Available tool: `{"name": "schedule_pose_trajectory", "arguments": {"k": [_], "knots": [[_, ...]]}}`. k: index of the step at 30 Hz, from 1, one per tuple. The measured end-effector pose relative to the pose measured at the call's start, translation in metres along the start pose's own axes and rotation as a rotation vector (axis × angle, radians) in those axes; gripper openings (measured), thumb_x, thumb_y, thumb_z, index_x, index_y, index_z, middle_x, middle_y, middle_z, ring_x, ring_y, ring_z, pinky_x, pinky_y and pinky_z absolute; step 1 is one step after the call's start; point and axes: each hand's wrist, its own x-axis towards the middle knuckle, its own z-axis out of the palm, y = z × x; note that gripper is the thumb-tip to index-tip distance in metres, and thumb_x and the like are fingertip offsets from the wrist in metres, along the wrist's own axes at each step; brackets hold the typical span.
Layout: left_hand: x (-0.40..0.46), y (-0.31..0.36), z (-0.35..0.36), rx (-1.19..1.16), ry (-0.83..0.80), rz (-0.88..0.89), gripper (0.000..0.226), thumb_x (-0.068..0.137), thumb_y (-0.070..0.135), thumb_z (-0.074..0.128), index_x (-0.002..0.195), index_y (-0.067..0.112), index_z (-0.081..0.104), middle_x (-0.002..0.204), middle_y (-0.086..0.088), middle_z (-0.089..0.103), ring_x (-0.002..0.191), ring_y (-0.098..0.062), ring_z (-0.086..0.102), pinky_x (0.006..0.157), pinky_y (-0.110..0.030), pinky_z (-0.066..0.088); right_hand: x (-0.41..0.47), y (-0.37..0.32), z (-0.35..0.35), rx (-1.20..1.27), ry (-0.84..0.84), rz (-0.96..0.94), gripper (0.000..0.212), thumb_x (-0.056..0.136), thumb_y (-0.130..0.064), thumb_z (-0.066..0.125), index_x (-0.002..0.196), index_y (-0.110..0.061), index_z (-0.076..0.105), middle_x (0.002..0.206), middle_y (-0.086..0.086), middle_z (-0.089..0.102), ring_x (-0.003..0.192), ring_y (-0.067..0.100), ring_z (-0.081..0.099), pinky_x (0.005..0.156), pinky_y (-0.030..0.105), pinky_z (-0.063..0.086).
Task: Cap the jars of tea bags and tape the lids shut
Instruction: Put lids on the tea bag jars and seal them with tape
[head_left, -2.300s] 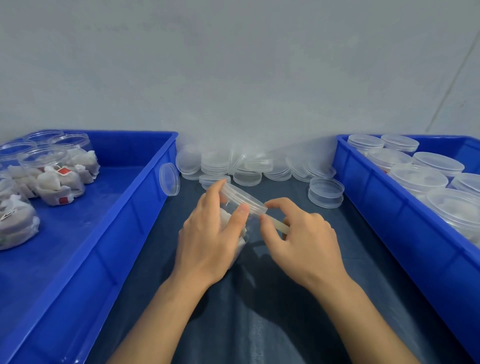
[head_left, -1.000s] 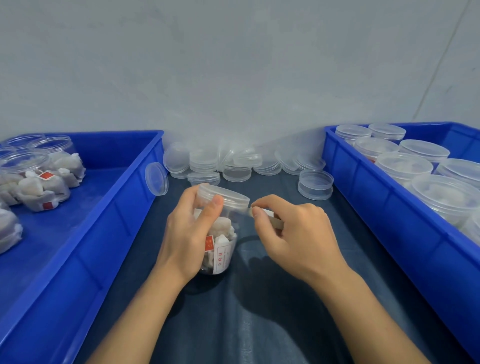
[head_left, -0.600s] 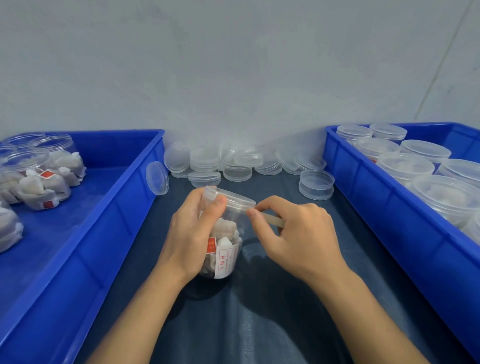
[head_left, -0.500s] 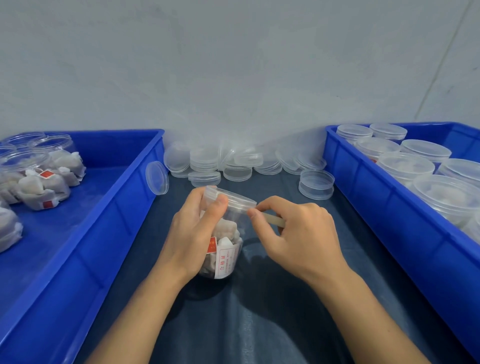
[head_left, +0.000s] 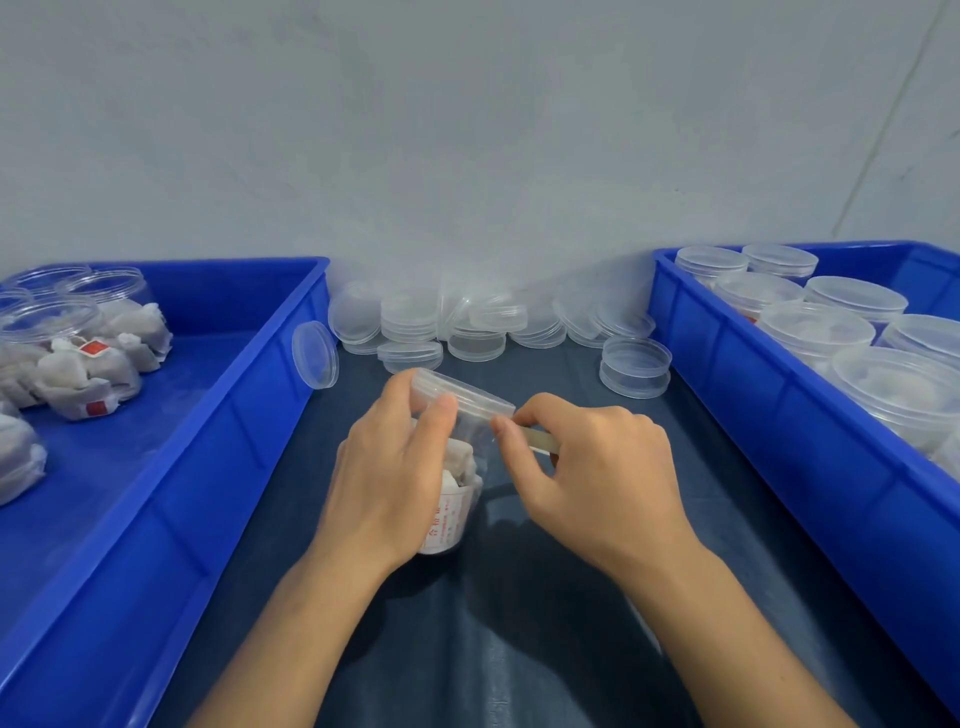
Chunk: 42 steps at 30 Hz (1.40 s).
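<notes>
Currently, head view: left hand (head_left: 387, 467) grips capped jar (head_left: 457, 467) at centre, fingers curled round it. Right hand (head_left: 587, 467) pinches tape strip (head_left: 537, 442) at lid (head_left: 462, 397) edge. Judged: taping underway. Open jars (head_left: 78, 332) wait at 9 o'clock, finished jars (head_left: 815, 332) at 3 o'clock.

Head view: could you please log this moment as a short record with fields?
jar in hand: capped jar of tea bags, tilted, on the dark mat
left hand: grips the jar
right hand: pinches a tape strip at the lid
left bin: uncapped jars
right bin: capped jars
by wall: spare lids
</notes>
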Motion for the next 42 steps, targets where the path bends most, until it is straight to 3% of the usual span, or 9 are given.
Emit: {"name": "schedule_pose_trajectory", "arguments": {"k": [6,11,15,21,29,33,37,42], "knots": [[0.002,0.001,0.003,0.103,0.038,-0.02,0.064,0.073,0.089,0.05,0.116,0.042,0.055,0.099,0.023,0.072,0.093,0.004,0.066,0.083,-0.031,0.052,-0.001,-0.002,0.0,-0.002,-0.029,0.031,0.038,0.096,-0.058,0.047,0.087,-0.027,0.067,0.051,-0.004,0.055,0.054,0.031,0.056,0.056,0.038,0.049],[0.004,0.0,0.002,0.042,0.055,-0.032,0.058,0.075,0.085,0.055,0.107,0.037,0.059,0.091,0.031,0.072,0.087,0.007,0.067,0.081,-0.034,0.054,0.0,-0.001,-0.006,0.034,-0.04,-0.005,0.026,0.094,-0.048,0.046,0.093,-0.031,0.066,0.048,-0.011,0.041,0.05,0.02,0.052,0.052,0.035,0.045],[0.004,-0.003,-0.001,-0.079,0.037,-0.036,0.055,0.078,0.081,0.058,0.107,0.034,0.061,0.089,0.023,0.076,0.084,0.004,0.071,0.082,-0.036,0.053,0.001,-0.006,-0.005,0.005,-0.015,-0.042,0.024,0.095,-0.043,0.048,0.09,-0.029,0.066,0.049,-0.016,0.025,0.048,0.019,0.049,0.047,0.031,0.037],[0.007,-0.009,-0.005,-0.131,0.019,-0.035,0.057,0.08,0.084,0.055,0.11,0.036,0.063,0.101,0.015,0.076,0.097,-0.011,0.073,0.094,-0.052,0.055,0.0,-0.006,0.003,0.034,-0.031,0.006,0.031,0.095,-0.049,0.041,0.091,-0.031,0.067,0.052,-0.012,0.038,0.052,0.022,0.051,0.052,0.035,0.046],[0.007,-0.01,-0.009,-0.147,-0.035,-0.009,0.05,0.09,0.074,0.05,0.114,0.033,0.063,0.103,0.011,0.076,0.099,-0.017,0.073,0.094,-0.057,0.053,0.0,-0.002,0.005,0.048,-0.06,0.025,0.038,0.096,-0.055,0.038,0.093,-0.032,0.068,0.053,-0.013,0.039,0.056,0.023,0.056,0.056,0.037,0.049],[0.006,-0.01,-0.008,-0.145,-0.048,-0.002,0.044,0.094,0.068,0.045,0.114,0.033,0.064,0.101,0.011,0.076,0.097,-0.013,0.072,0.092,-0.052,0.055,0.0,0.001,0.006,0.058,-0.084,0.04,0.039,0.096,-0.057,0.036,0.095,-0.033,0.067,0.053,-0.014,0.041,0.058,0.022,0.057,0.059,0.037,0.049],[0.006,-0.009,-0.009,-0.126,-0.049,-0.002,0.05,0.089,0.076,0.045,0.114,0.036,0.062,0.1,0.015,0.076,0.095,-0.008,0.072,0.091,-0.049,0.056,-0.001,0.001,0.006,0.06,-0.084,0.042,0.038,0.095,-0.057,0.037,0.095,-0.033,0.067,0.052,-0.014,0.04,0.057,0.022,0.056,0.058,0.035,0.048],[0.008,-0.01,-0.004,-0.031,-0.004,-0.015,0.073,0.069,0.084,0.065,0.125,0.039,0.05,0.111,0.033,0.067,0.104,0.006,0.067,0.091,-0.034,0.055,-0.001,-0.001,0.007,0.038,-0.066,0.056,0.036,0.096,-0.057,0.04,0.093,-0.033,0.067,0.056,-0.01,0.053,0.059,0.024,0.06,0.057,0.035,0.049]]}}
